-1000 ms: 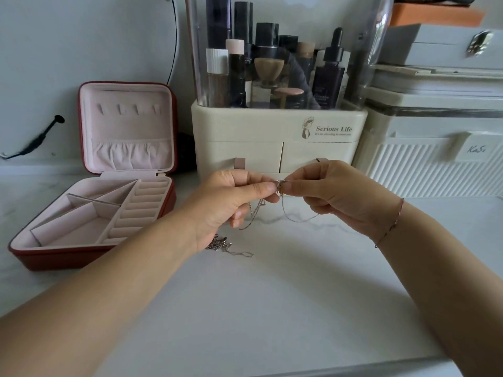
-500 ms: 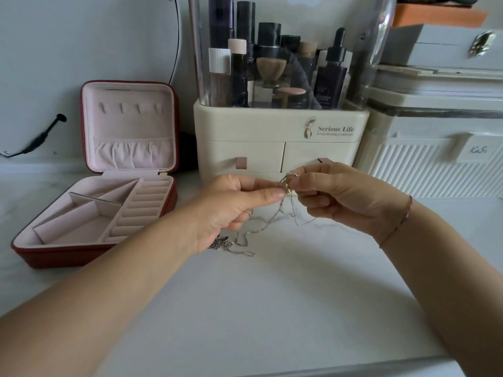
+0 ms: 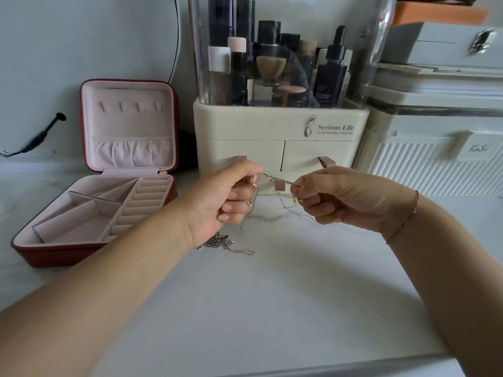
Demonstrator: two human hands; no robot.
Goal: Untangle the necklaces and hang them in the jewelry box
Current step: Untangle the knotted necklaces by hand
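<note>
Okay, both hands are up just in front of the cosmetics organizer [image 3: 272, 131], at drawer height. The left hand [image 3: 226, 202] pinches one end of a thin chain [image 3: 275, 178], fingers curled. The right hand [image 3: 345, 200] pinches the other end, next to a gold clasp. The chain is taut between them, with loose loops drooping below. More tangled necklaces [image 3: 217, 244] lie in a silver heap on the countertop [image 3: 272, 295] in front of the organizer, partly under the left wrist. The jewelry box [image 3: 54, 257] sits open left of the organizer, its lid [image 3: 128, 126] upright. There's a thin bracelet [image 3: 408, 221] on the right wrist.
</note>
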